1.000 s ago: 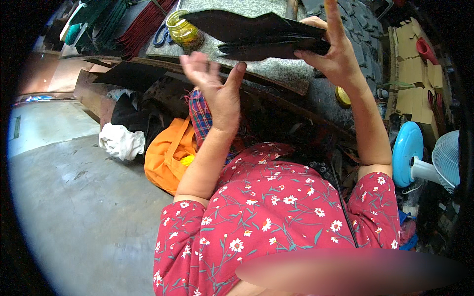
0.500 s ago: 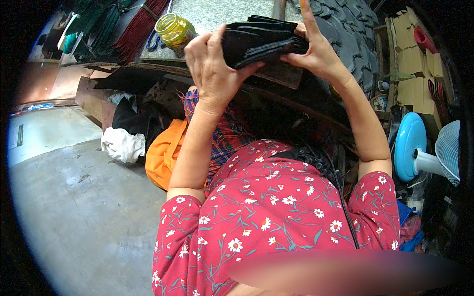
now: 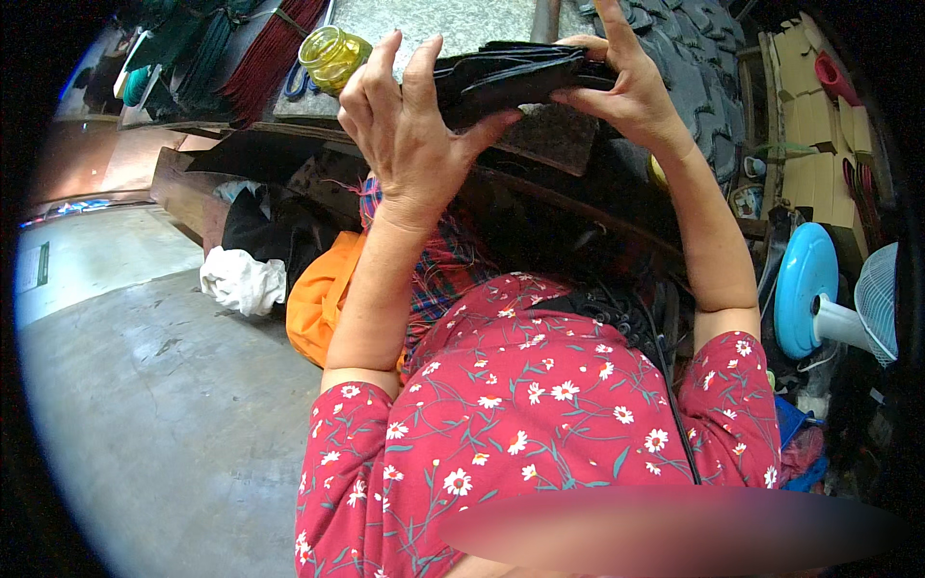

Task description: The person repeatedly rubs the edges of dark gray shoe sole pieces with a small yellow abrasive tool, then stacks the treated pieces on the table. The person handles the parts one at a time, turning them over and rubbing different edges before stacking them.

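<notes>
A stack of thin, flat black pieces (image 3: pixel 515 79) is held up over the bench's near edge, its layered edges fanned slightly. Its right end is pinched between the thumb and fingers of my right hand (image 3: pixel 626 91), while that hand's index finger points upward. My left hand (image 3: pixel 409 120) cups the left end, thumb stretched along the lower side and fingers raised and spread. Part of that end is hidden behind the hand. Just beyond my left fingers stands an open glass jar (image 3: pixel 332 60) with yellow contents. Blue scissor handles (image 3: pixel 297 82) lie beside the jar.
Dark red strips (image 3: pixel 275 58) and dark green bundles (image 3: pixel 198 63) lie at the far left. Overlapping grey-black pieces (image 3: pixel 679 87) cover the far right. A blue and white fan (image 3: pixel 807 289) stands at the right. An orange bag (image 3: pixel 318 299) and white cloth (image 3: pixel 244 279) are below the bench.
The stack has tilted, so its layered edges now show more than its flat face. My left fingers have lifted and spread, and the right hand has shifted slightly right.
</notes>
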Motion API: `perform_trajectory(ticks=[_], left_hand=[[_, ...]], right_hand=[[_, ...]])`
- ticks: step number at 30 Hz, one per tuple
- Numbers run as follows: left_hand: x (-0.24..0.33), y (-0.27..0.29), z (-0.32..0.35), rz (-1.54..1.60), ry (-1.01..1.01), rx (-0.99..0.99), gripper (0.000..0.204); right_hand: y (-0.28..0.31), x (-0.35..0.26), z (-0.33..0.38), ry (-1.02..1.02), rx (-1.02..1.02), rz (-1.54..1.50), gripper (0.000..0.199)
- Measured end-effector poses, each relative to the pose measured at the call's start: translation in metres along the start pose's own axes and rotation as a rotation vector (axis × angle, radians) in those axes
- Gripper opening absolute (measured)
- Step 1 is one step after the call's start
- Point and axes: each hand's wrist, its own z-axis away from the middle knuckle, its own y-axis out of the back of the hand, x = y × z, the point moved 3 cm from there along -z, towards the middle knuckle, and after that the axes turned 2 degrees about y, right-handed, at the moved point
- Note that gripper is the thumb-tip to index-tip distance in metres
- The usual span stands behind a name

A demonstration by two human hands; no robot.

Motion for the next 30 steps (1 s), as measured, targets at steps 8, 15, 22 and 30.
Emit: perform_trajectory(ticks=[8, 15, 22, 30], left_hand=[[-0.012, -0.026, 0.009, 0.171, 0.121, -0.114, 0.092], [0.001, -0.020, 0.007, 0.104, -0.019, -0.099, 0.101], [0.012, -0.022, -0.009, 0.295, -0.030, -0.119, 0.101], [0.001, -0.025, -0.022, 0.432, 0.030, -0.233, 0.091]], right_hand=[[0.007, 0.000, 0.011, -0.159, -0.069, 0.379, 0.127], [0.003, 0.008, 0.013, -0.110, -0.057, 0.103, 0.128], [0.003, -0.002, 0.011, 0.137, -0.183, 0.164, 0.128], [0.012, -0.001, 0.012, 0.027, 0.028, 0.329, 0.134]])
